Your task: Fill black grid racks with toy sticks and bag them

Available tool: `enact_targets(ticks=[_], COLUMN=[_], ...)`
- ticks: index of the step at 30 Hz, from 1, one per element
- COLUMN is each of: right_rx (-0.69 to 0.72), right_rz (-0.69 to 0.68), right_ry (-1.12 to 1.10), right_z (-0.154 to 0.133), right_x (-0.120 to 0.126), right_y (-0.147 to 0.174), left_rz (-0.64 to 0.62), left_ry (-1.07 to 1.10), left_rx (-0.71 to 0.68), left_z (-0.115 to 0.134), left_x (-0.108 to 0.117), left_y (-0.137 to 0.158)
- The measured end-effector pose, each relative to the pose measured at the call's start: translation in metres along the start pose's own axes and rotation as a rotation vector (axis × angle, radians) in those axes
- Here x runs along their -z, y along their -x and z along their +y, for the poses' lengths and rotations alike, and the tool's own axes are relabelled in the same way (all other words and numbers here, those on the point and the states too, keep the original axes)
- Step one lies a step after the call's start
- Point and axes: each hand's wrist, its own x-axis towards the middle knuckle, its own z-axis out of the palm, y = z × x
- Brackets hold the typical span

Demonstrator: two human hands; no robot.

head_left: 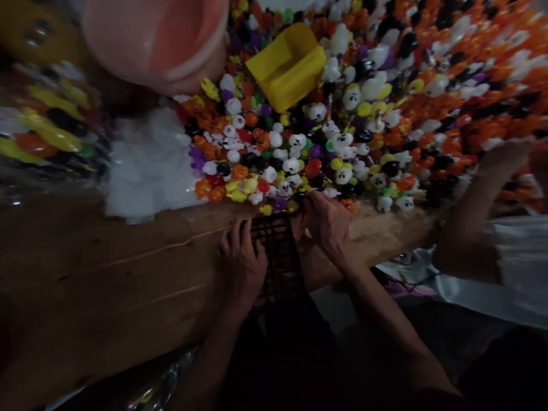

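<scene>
Head view: dim light, soft blur toward the sides. Wooden tabletop (141,268), brown, pale streaks along the grain. Its far part is under a heap of small plastic figures (295,165): white skull-like heads, orange, black, yellow, purple pieces. Heap runs off to the right.

Yellow scoop-like container (295,80) sits tilted on the heap. Pink bucket (197,63) behind, left of it. White plastic bags (148,165) stacked flat left of the heap; blurred bagged pieces (47,120) farther left.

Black grid tray (276,245) at the table's near side, between the hands; lower end lost in shadow. Left hand (244,262): palm down, fingers loosely spread, at tray's left edge. Right hand (327,222): fingers curled at heap's near edge; can't tell if it grips anything.

Right: co-worker's arm (475,205) at the heap. Pale sheeting (483,291) below the table.
</scene>
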Motion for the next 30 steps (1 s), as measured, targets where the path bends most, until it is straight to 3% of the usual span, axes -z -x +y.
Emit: enact_targets(ticks=[3,6,10,15,18,21,26,30], right_rx=[-0.132,-0.108,0.022,0.037,-0.007,0.050,0.136,0.163], right_rz=[0.063,0.005,-0.100,-0.234,-0.187,-0.157,-0.016,0.095], right_ry=[0.065,0.099,0.044,0.054,0.100,0.093,-0.020,-0.190], right_z=[0.038,0.063,0.068,0.059,0.056,0.057,0.063,0.056], right_x=[0.017,0.024,0.015,-0.006,-0.014,-0.019,-0.023,-0.022], right_y=[0.005,0.004,-0.009,-0.022,-0.021,-0.018,-0.020,-0.011], left_rz=[0.009,0.083,0.027,-0.076,-0.061,0.005,0.051,0.011], left_ry=[0.024,0.114,0.140,-0.086,-0.160,-0.146,-0.040,-0.041], left_rx=[-0.027,-0.074,-0.139,-0.168,-0.135,-0.132,-0.189,-0.178], left_z=[0.003,-0.007,-0.014,0.001,0.000,-0.012,-0.026,-0.026], left_x=[-0.002,0.001,-0.001,-0.021,-0.028,-0.030,-0.034,-0.036], left_y=[-0.003,-0.015,-0.052,-0.091,-0.098,-0.100,-0.102,-0.104])
